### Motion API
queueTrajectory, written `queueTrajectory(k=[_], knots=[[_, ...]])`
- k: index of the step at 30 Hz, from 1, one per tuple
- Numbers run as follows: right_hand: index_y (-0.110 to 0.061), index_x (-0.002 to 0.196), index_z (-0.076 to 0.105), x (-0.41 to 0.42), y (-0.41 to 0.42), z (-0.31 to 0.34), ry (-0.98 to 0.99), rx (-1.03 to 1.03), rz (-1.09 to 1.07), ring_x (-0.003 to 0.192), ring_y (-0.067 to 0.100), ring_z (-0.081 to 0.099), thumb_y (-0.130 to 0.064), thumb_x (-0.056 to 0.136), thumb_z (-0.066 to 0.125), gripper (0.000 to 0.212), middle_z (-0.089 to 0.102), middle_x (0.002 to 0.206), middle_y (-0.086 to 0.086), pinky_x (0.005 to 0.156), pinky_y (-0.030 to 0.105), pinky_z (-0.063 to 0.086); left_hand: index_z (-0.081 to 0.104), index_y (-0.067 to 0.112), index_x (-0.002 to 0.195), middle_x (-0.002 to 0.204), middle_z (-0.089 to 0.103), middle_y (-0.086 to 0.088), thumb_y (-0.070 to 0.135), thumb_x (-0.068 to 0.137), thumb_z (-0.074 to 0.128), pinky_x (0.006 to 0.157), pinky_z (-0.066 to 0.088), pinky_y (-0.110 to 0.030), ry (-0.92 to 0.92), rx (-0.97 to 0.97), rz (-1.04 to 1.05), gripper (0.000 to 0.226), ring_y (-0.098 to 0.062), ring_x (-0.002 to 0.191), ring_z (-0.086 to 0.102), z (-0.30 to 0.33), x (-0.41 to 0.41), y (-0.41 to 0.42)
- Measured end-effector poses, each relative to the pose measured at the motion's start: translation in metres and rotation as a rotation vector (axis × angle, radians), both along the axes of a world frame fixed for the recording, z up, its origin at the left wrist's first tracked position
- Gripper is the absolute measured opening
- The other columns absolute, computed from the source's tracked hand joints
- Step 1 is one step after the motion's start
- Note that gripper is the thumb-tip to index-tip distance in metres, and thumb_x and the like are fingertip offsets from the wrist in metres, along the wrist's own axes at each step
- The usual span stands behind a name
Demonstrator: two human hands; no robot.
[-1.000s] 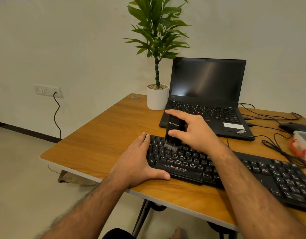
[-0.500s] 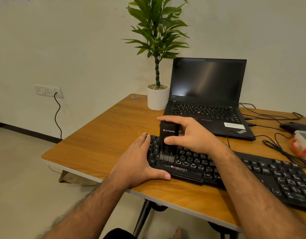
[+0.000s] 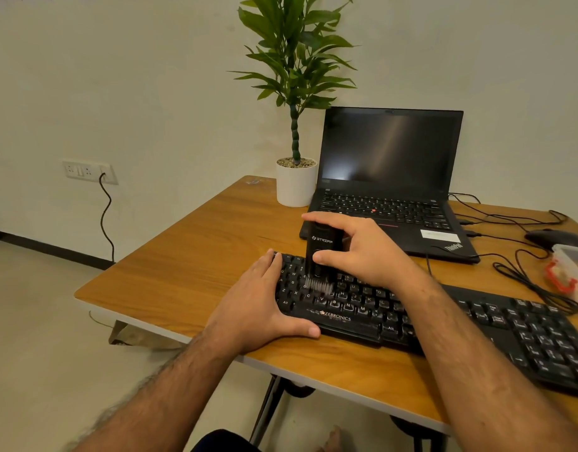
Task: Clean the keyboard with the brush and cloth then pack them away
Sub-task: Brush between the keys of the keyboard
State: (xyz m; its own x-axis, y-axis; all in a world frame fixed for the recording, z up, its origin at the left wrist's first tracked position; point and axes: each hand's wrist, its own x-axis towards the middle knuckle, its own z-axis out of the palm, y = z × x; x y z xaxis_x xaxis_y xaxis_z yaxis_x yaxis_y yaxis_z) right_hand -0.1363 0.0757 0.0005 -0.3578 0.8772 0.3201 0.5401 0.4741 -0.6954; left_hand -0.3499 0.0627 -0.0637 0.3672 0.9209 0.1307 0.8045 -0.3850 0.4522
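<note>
zebronics keyboard (image 3: pixel 427 321), striff brush (image 3: pixel 322 252)

Head camera looks forward-down, close over desk (image 3: pixel 189 275).

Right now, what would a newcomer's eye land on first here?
Front and centre, the right hand grips a black brush upright, its bristles on the black keyboard, while the left hand steadies the keyboard's left end. Behind stand an open dark laptop and a potted plant.

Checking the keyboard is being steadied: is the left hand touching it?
Touching. The head view shows the left hand pressed against the keyboard's left end, thumb along its front edge.
</note>
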Motion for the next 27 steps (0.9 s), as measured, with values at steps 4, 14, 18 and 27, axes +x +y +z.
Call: queueTrajectory(k=[4, 14, 18, 27], knots=[[-0.045, 0.129, 0.058, -0.002, -0.002, 0.003, 0.054, -0.122, 0.138, 0.106, 0.006, 0.063, -0.016, 0.082, 0.077, 0.058, 0.059, 0.127, -0.016, 0.084, 0.032, 0.059, -0.003, 0.020, 0.160, 0.168, -0.005, 0.005, 0.087, 0.050, 0.069, 0.124, 0.011, -0.032, 0.002, -0.006, -0.003, 0.148, -0.011, 0.153, 0.002, 0.000, 0.000, 0.000], [-0.046, 0.126, 0.060, -0.005, -0.005, 0.005, -0.016, -0.061, 0.081, 0.100, -0.002, 0.062, -0.016, 0.081, 0.076, 0.057, 0.062, 0.118, -0.021, 0.081, 0.022, 0.057, -0.003, 0.018, 0.160, 0.168, -0.004, 0.003, 0.085, 0.051, 0.071, 0.121, 0.007, -0.026, 0.000, 0.013, -0.009, 0.148, -0.010, 0.153, 0.001, 0.000, 0.000, -0.001], [-0.048, 0.129, 0.057, -0.014, -0.008, 0.000, 0.005, 0.017, 0.067, 0.102, -0.008, 0.059, -0.017, 0.084, 0.073, 0.056, 0.057, 0.115, -0.033, 0.079, 0.015, 0.054, -0.004, 0.019, 0.160, 0.168, -0.004, 0.004, 0.085, 0.052, 0.071, 0.121, 0.009, -0.029, 0.005, 0.010, -0.007, 0.147, -0.011, 0.153, 0.002, 0.001, 0.000, -0.001], [-0.044, 0.119, 0.064, 0.001, -0.007, 0.009, -0.019, -0.097, 0.119, 0.095, 0.004, 0.064, -0.014, 0.078, 0.076, 0.052, 0.064, 0.110, -0.017, 0.077, 0.024, 0.057, -0.003, 0.019, 0.160, 0.168, -0.005, 0.004, 0.088, 0.049, 0.068, 0.122, 0.009, -0.029, 0.006, 0.003, -0.003, 0.149, -0.010, 0.153, 0.002, 0.000, 0.000, 0.000]])
